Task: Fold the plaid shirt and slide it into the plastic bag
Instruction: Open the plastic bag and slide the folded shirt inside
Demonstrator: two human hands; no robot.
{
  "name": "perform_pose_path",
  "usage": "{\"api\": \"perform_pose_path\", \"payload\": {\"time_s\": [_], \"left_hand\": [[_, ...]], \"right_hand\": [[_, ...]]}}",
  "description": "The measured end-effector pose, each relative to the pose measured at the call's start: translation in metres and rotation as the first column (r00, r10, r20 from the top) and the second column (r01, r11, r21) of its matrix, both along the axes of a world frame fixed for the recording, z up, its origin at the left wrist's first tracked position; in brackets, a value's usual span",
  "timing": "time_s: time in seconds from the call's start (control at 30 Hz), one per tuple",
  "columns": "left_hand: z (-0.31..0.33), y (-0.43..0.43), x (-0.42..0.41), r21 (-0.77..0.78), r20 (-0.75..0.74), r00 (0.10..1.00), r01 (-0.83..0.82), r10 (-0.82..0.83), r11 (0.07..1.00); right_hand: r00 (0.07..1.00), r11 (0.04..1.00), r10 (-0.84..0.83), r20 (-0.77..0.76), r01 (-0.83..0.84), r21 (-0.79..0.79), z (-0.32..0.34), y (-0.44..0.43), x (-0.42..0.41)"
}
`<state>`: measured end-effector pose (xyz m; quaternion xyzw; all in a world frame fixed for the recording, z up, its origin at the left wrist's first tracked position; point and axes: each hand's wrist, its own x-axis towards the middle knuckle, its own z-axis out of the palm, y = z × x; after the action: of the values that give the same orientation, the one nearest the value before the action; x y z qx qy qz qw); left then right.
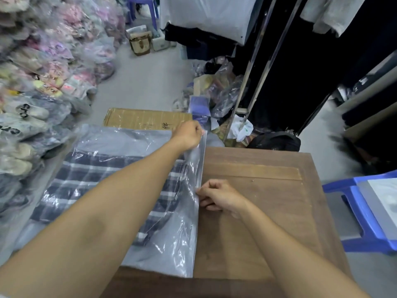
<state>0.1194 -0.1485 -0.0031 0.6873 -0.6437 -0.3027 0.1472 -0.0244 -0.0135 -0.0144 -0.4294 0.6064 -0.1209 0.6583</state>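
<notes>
We pinch the clear plastic bag (184, 244)'s open edge, left grip (189, 135) and right grip (217, 196) clamped, keeping the folded navy-and-white plaid shirt (94, 179) enclosed for sealing.

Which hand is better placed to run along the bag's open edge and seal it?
Probably the right hand: it pinches the bag edge midway, with free edge both ways. The left hand pinches the far corner, anchoring it. The shirt is already inside.

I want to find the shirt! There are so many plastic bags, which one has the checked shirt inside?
The plastic bag lying flat on the wooden table, pinched along its edge by both hands. The plaid shirt shows through it. The heaped bags at left hold other clothes.
</notes>
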Motion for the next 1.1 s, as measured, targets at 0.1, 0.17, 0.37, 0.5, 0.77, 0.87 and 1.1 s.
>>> {"api": "perform_pose_path", "payload": {"time_s": [0.1, 0.17, 0.37, 0.5, 0.77, 0.87, 1.1], "left_hand": [[0.001, -0.001, -0.008, 0.000, 0.010, 0.999, -0.033, 0.033, 0.999], [0.000, -0.002, -0.011, -0.006, -0.004, 0.998, -0.070, 0.070, 0.998], [0.004, -0.008, -0.015, -0.047, 0.024, 0.988, -0.154, 0.155, 0.987], [0.003, -0.009, -0.015, -0.041, 0.025, 0.986, -0.165, 0.166, 0.985], [-0.001, -0.002, -0.014, -0.018, -0.077, 0.986, -0.147, 0.145, 0.989], [0.003, 0.010, 0.008, -0.020, 0.000, 0.999, -0.041, 0.041, 0.999], [-0.013, 0.077, 0.128, 0.084, 0.410, 0.878, -0.306, 0.247, 0.948]], "right_hand": [[0.986, 0.979, 0.165, 0.030, -0.167, 0.114, 0.001, 0.016, -0.015], [0.960, 0.944, 0.276, 0.050, -0.280, 0.176, 0.000, 0.028, -0.022], [0.836, 0.780, 0.547, 0.050, -0.530, 0.334, -0.012, 0.069, -0.025], [0.803, 0.738, 0.592, 0.070, -0.575, 0.354, -0.012, 0.078, -0.023], [0.784, 0.758, 0.615, -0.081, -0.560, 0.335, -0.003, 0.066, -0.021], [0.787, 0.844, 0.527, -0.320, -0.527, 0.094, 0.007, 0.044, -0.017], [0.800, 0.697, 0.148, -0.581, -0.501, -0.513, 0.020, 0.020, 0.065]]}}
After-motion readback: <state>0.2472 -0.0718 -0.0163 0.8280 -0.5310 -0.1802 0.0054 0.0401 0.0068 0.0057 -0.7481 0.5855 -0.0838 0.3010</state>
